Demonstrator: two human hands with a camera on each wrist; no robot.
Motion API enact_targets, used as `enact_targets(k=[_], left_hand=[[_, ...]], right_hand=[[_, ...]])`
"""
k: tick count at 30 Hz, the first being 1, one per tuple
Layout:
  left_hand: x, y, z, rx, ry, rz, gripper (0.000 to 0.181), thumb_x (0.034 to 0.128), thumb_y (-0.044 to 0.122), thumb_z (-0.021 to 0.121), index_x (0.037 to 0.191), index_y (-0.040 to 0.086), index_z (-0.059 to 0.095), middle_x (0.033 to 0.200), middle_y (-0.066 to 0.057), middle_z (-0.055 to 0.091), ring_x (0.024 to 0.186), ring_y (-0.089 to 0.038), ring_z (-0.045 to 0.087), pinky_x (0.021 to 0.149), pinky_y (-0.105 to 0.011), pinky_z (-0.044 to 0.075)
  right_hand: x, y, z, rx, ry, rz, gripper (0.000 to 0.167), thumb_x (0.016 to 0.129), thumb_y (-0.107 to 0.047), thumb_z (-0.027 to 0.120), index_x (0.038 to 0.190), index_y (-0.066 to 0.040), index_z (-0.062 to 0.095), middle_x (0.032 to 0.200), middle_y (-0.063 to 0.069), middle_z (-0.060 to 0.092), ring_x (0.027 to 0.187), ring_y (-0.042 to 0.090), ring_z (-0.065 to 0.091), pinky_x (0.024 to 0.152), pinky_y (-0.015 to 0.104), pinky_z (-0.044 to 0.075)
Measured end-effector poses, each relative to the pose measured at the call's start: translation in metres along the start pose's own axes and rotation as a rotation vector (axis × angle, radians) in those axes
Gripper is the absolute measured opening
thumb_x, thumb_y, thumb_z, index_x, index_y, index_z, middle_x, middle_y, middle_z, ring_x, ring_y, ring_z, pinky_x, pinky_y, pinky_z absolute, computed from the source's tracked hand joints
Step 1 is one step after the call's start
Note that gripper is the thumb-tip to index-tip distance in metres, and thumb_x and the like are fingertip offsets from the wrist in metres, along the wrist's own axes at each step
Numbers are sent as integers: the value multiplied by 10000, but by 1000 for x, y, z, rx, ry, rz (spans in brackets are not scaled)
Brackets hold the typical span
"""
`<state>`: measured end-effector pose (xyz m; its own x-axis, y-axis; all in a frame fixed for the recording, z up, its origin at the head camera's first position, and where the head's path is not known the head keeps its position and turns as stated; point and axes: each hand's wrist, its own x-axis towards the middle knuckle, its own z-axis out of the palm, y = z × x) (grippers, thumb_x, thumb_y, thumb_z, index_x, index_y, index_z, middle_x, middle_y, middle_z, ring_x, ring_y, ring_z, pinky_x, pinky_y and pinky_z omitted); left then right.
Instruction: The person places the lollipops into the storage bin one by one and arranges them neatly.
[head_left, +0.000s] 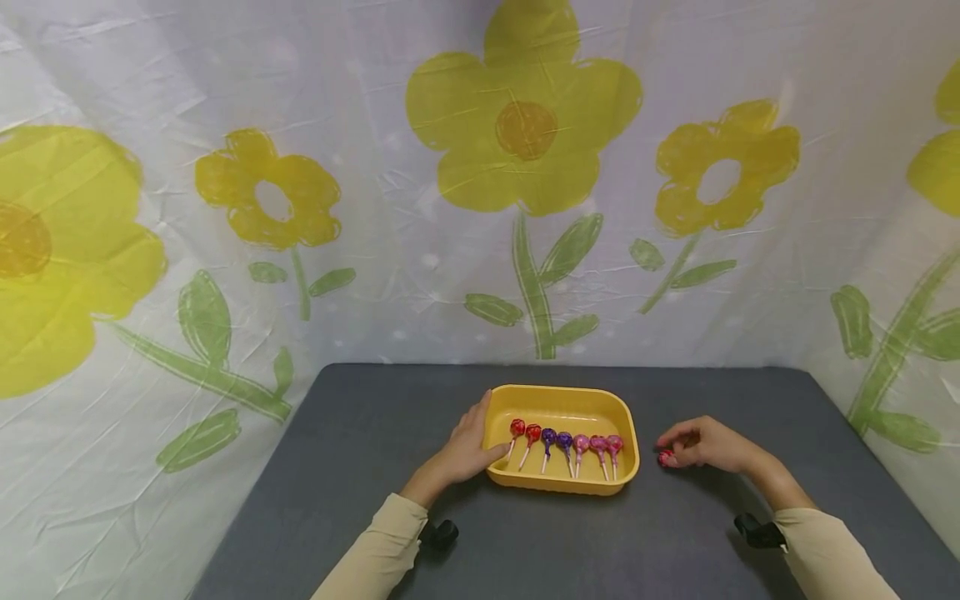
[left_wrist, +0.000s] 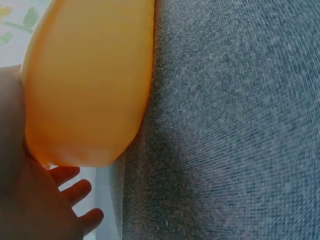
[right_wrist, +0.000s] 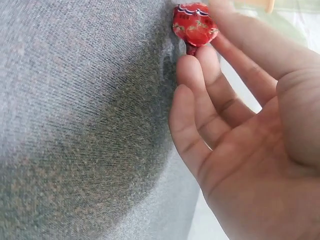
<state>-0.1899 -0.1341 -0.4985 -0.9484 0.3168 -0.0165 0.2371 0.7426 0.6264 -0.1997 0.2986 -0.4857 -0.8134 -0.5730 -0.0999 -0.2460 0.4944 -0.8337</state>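
Observation:
A yellow plastic tray [head_left: 557, 483] stands on the table, holding a row of several wrapped lollipops: two red lollipops [head_left: 525, 431] at the left, two purple lollipops [head_left: 557, 437] in the middle and three pink lollipops [head_left: 598, 444] at the right. My left hand [head_left: 463, 446] grips the tray's left end, thumb over the rim; the left wrist view has the tray's outer wall [left_wrist: 90, 90] against the palm. To the right of the tray, my right hand [head_left: 708, 446] pinches another red lollipop [right_wrist: 194, 25] at the tabletop. Its stick is mostly hidden by the fingers.
The dark grey cloth-covered table [head_left: 360, 467] ends at a pale hanging curtain [head_left: 375, 250] printed with yellow flowers, at the back and both sides. A black strap sits at each wrist, by the beige sleeves [head_left: 382, 542].

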Motion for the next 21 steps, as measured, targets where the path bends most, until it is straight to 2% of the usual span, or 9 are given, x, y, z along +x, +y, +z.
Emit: enact_targets(k=[4,8,11,16,21], left_hand=[[0,0,0,-2,5,8,972,900,401,649,1594,66,57,1573,-271,284,1445,-451,305,1166,-638,245],[0,-1,1,-3,1,-2,974,900,397,651,1594,64,54,1573,-268,285,1446,-445,306,1167,-636,247],[0,-2,1,-5,6,-5,978,896,395,658,1593,65,57,1570,-265,291,1444,-439,311,1164,-637,251],[0,-1,1,-15,6,3,972,896,380,662,1596,74,60,1585,-255,276,1454,-435,298,1163,-647,238],[-1,-1,0,-27,6,14,966,900,367,662,1596,74,59,1590,-255,268,1459,-438,287,1159,-659,229]], right_hand=[[0,0,2,-30,22,3,310,879,-107,720,1122,82,683,780,-19,604,619,-14,478,546,207,421],[3,0,5,-130,72,10,254,892,-147,718,1078,27,721,890,57,722,697,-37,542,608,203,474],[6,-1,7,-196,126,24,222,891,-203,729,1027,-29,747,946,77,754,754,-37,581,652,204,497],[10,-2,11,-260,196,68,206,876,-300,746,940,-104,755,885,9,740,731,-16,568,647,208,479],[12,-1,12,-224,185,84,216,909,-284,710,977,-80,731,818,-2,708,691,8,563,635,216,490]])
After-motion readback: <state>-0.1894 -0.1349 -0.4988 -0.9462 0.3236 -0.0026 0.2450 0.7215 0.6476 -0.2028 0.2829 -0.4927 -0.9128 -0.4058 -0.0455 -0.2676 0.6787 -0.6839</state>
